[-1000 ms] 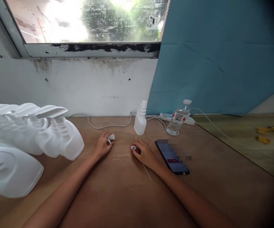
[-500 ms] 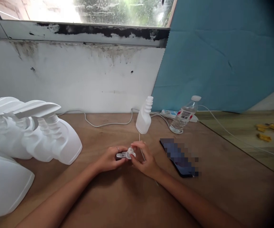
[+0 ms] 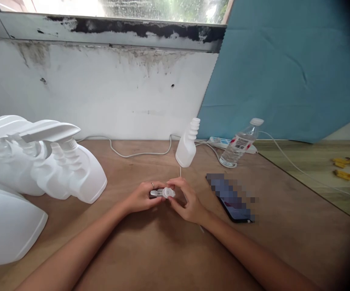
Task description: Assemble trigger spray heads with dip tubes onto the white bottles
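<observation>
Both my hands meet over the middle of the wooden table (image 3: 150,254). My left hand (image 3: 141,197), with a ring on one finger, is closed on a small white spray-head part (image 3: 162,193). My right hand (image 3: 187,200) pinches the round white collar end of that same part. A thin white tube (image 3: 180,171) runs from under my right hand toward an uncapped white bottle (image 3: 187,143) standing just beyond my hands.
A row of white spray bottles (image 3: 56,165) lies at the left. A phone (image 3: 231,198) lies right of my hands. Behind it are a clear water bottle (image 3: 239,143), a power strip (image 3: 220,142), a white cable (image 3: 132,152), the wall and a blue board (image 3: 284,68).
My hands, apart on the table a second ago with one small white piece each, have come together and now hold the pieces joined. The view has tilted down and shifted slightly.
</observation>
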`<act>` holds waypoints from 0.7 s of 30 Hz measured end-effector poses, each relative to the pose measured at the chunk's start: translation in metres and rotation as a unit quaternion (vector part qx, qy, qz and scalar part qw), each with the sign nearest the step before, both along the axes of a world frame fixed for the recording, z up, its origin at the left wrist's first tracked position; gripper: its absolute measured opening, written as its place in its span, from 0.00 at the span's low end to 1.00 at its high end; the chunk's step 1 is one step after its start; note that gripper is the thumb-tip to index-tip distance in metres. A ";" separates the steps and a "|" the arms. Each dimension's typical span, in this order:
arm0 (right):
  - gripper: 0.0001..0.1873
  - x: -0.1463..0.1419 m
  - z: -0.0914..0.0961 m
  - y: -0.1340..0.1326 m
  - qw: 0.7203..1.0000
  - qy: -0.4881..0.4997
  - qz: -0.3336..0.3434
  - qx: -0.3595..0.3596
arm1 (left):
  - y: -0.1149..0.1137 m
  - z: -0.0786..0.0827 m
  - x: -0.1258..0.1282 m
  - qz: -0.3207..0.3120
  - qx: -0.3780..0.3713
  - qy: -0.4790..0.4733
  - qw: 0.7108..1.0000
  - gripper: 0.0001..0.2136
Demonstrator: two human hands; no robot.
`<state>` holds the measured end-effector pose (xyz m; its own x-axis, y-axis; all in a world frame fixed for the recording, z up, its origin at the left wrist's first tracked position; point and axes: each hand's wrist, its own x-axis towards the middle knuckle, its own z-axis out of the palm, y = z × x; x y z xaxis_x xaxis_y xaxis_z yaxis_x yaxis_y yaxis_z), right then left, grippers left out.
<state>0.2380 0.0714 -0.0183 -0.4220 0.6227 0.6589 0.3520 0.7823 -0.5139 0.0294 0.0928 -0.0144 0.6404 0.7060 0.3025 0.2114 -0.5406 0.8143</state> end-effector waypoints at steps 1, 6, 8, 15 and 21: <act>0.20 0.001 0.000 0.000 1.000 -0.002 0.002 -0.001 | 0.000 0.000 0.000 0.001 -0.003 0.001 1.000 0.14; 0.20 0.002 -0.001 0.001 1.000 -0.008 0.009 -0.005 | 0.001 -0.001 -0.001 0.011 -0.013 0.006 1.000 0.14; 0.17 0.002 0.000 0.001 1.000 -0.011 0.011 -0.006 | 0.001 -0.001 0.000 0.014 -0.015 0.011 1.000 0.13; 0.07 0.000 0.002 0.000 0.998 -0.047 -0.001 0.039 | -0.001 -0.003 0.000 0.013 -0.015 0.010 1.000 0.14; 0.09 0.001 -0.001 0.003 0.996 -0.069 -0.048 0.042 | -0.003 -0.004 -0.002 0.013 0.020 0.027 0.999 0.12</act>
<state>0.2392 0.0740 -0.0198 -0.4537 0.6098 0.6498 0.4901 0.7798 -0.3895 0.0278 0.0897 -0.0182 0.6378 0.7105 0.2972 0.2681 -0.5666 0.7791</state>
